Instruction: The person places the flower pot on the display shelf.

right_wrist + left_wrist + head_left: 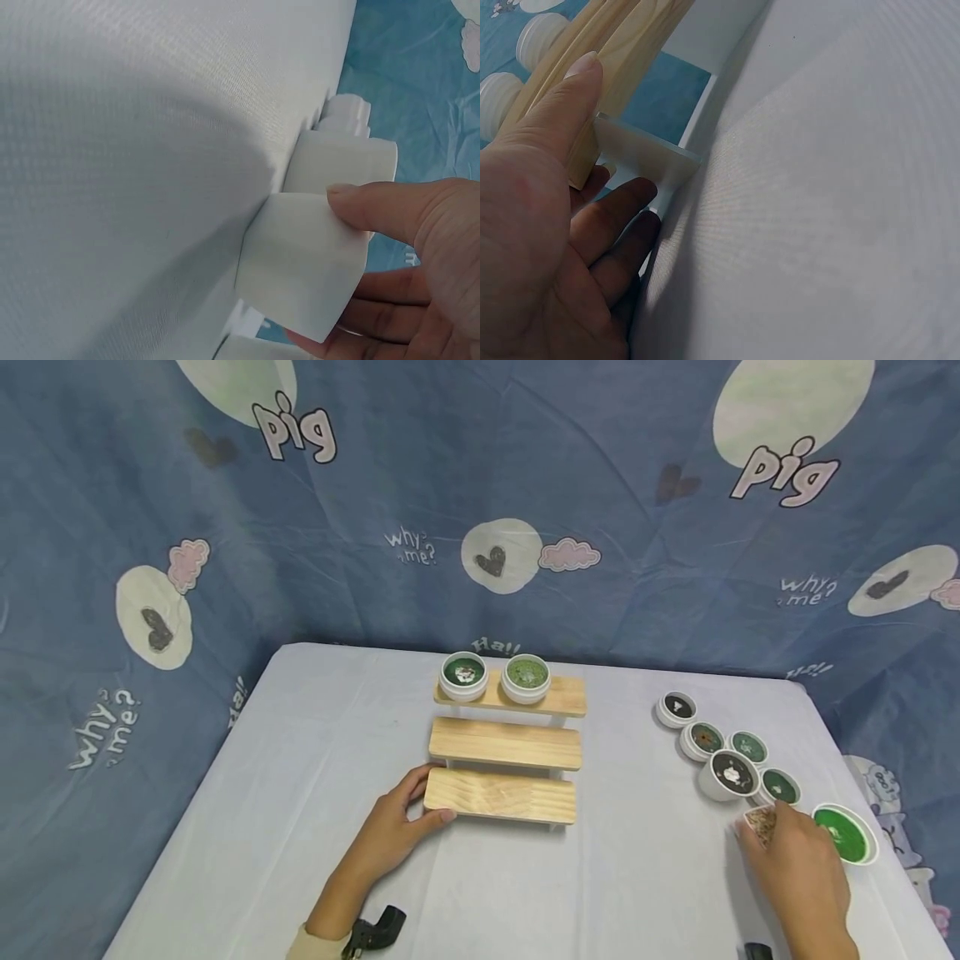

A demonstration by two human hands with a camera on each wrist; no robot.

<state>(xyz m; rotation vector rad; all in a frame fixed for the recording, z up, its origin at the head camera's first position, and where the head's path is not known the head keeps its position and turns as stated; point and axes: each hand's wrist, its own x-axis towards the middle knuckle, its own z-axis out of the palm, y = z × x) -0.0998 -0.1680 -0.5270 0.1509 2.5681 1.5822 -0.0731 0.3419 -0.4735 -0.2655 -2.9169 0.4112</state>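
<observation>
while the left hand (392,831) grasps the bottom step (500,795) of a wooden stand (505,743) by its nine o'clock end, its thumb lies against the wood and its other fingers bend round beside a cloudy leg (646,150). the right hand (808,860) pinches a white pot (761,823) of brown bits, thumb on one flat face and fingers round the far side. with twelve o'clock at the far edge of the head view, that pot is at four o'clock from the middle, at the white table (652,877); i cannot tell whether its base touches. from the pot, a bowl (845,833) with a bright green inside stands near at three o'clock, and five small cups (729,775) bunch between eleven and one o'clock. the stand is well apart at nine o'clock, with a dark green cup (463,673) and a light green cup (527,675) on its top step (567,695).
</observation>
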